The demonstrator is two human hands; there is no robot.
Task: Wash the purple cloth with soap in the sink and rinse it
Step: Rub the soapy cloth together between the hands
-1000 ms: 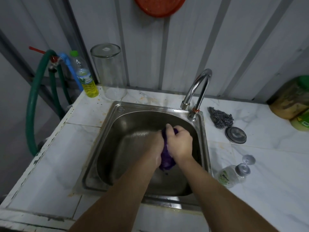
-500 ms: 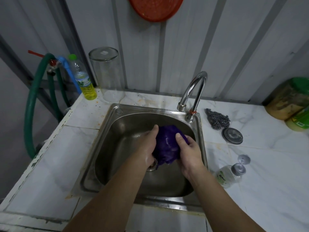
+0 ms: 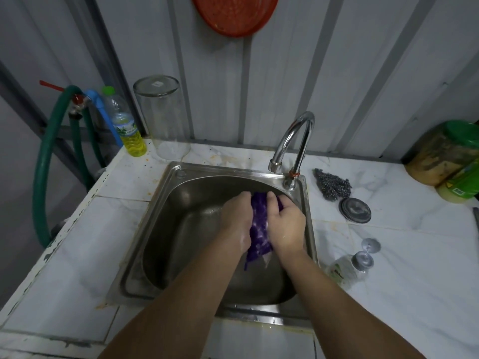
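Purple cloth: bunched and wet, held above the basin of the steel sink, right of centre, with a tail hanging down below the wrists. White suds or glare show on its folds; which cannot be told.

Left hand: fingers curled closed around the cloth's left side, knuckles up, forearm reaching in from the lower edge. Right hand: likewise clenched on the cloth's right side, thumb across the top. Both hands press toward each other with the cloth between them.

Faucet: curved spout at the sink's back right corner, its mouth just behind the hands; no stream discernible.

Right of the sink, on the white tiled counter: a steel scouring pad, a round metal lid beside it, and a clear bottle lying on its side near the right forearm. Back left: a bottle of yellow liquid and an inverted clear jar. A green hose loops off the counter's left edge.
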